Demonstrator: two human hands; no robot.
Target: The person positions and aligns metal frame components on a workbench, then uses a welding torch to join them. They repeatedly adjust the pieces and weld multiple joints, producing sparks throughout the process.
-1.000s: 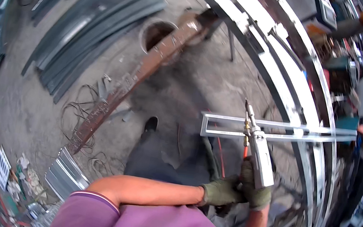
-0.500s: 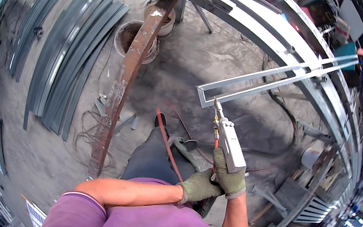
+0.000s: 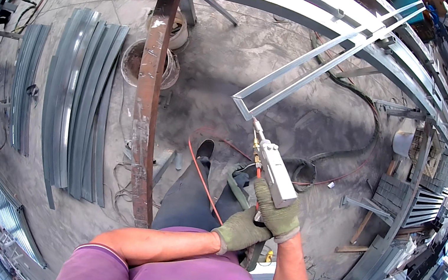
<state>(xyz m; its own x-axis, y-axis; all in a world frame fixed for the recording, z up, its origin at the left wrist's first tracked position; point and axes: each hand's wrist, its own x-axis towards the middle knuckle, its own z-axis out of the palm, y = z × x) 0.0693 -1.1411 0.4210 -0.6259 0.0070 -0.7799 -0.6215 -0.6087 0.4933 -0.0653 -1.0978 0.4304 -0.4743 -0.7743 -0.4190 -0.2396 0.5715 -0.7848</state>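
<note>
My right hand [image 3: 278, 212], in an olive-green work glove, is wrapped round the grip of a white handheld welding gun [image 3: 277, 176]. Below it my left hand [image 3: 243, 230], gloved alike, closes round the lower end of the gun's grip; its fingertips are partly hidden. The gun points up and left. Its narrow nozzle is at the near corner of a long, slim metal frame [image 3: 302, 73] of silver square tubing; whether they touch, I cannot tell. The frame's far part rests across curved metal beams. An orange-red hose [image 3: 200, 175] loops past my legs.
A rusty steel beam [image 3: 149, 103] runs on my left, with buckets [image 3: 170, 73] beside it. Curved grey metal strips [image 3: 77, 108] lie on the floor further left. Long curved beams [image 3: 295, 6] cross ahead and to the right. A dark cable [image 3: 375, 131] snakes over the floor; stacked metal [image 3: 391, 193] sits at right.
The view has shifted, so the frame now stands more steeply in it. The gun's nozzle has gone from the inner side of the frame's corner to its outer edge. Both hands keep their grip.
</note>
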